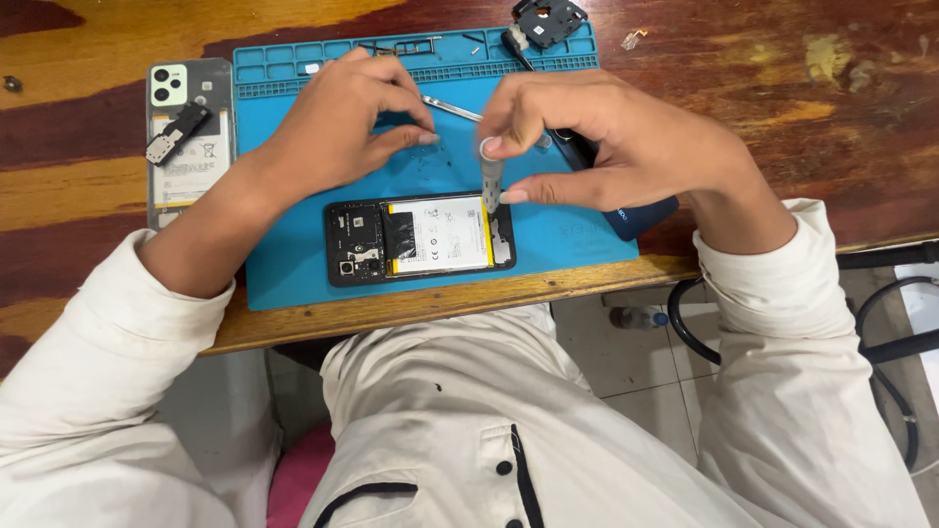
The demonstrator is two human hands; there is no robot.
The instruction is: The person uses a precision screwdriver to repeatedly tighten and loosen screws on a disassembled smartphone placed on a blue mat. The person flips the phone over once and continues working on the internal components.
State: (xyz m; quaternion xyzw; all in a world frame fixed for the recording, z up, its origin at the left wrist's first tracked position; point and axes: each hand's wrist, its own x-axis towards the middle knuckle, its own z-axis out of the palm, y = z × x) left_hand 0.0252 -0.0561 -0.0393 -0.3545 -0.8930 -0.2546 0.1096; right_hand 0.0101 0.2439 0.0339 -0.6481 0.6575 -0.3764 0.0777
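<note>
phone (421, 238) lies face down w/ its back off in the middle of the blue mat (577, 230), battery and boards bare, so opening looks done. right hand (597, 147) is pinched round a small grey screwdriver (491, 176), tip down on the phone's right end; looks like screws there are in hand. left hand (342, 122) hovers half curled just above the mat, fingertips near tiny bits, holding nothing i can see. a loose back cover (186, 137) sits off to the left, a black frame part (548, 20) at the top.
</note>
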